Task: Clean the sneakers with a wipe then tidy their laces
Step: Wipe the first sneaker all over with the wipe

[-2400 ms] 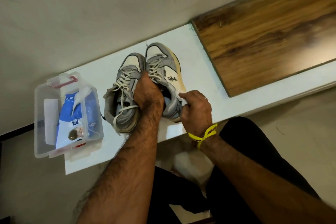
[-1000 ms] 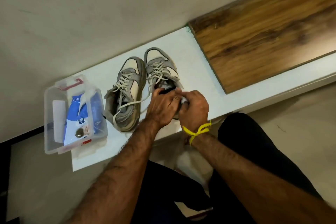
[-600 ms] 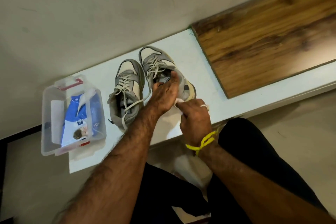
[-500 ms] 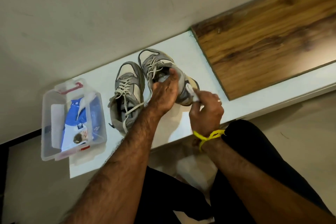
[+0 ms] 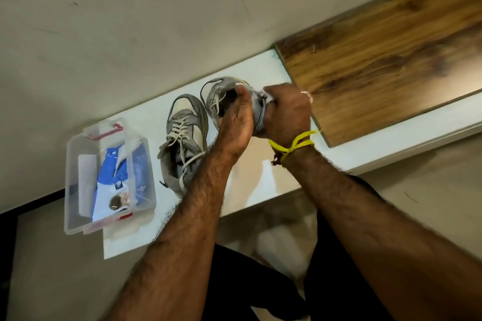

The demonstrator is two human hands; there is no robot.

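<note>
Two grey and cream sneakers lie on a white ledge (image 5: 260, 182). The left sneaker (image 5: 184, 138) rests flat, its cream laces loose and trailing. My left hand (image 5: 236, 118) grips the right sneaker (image 5: 217, 94) by its opening, fingers tucked inside. My right hand (image 5: 285, 112), with a yellow thread at the wrist, presses a white wipe (image 5: 267, 95) against that sneaker's outer side. Only a corner of the wipe shows past my fingers, and most of the shoe's side is hidden by both hands.
A clear plastic box (image 5: 78, 164) with red latches stands at the ledge's left end, holding a blue and white wipes packet (image 5: 114, 185). A wooden panel (image 5: 386, 60) covers the ledge to the right. A plain wall rises behind the ledge.
My right hand has slid with the wipe from the heel of the right sneaker forward along its outer side. My left hand keeps hold of the shoe, which has shifted slightly away from me.
</note>
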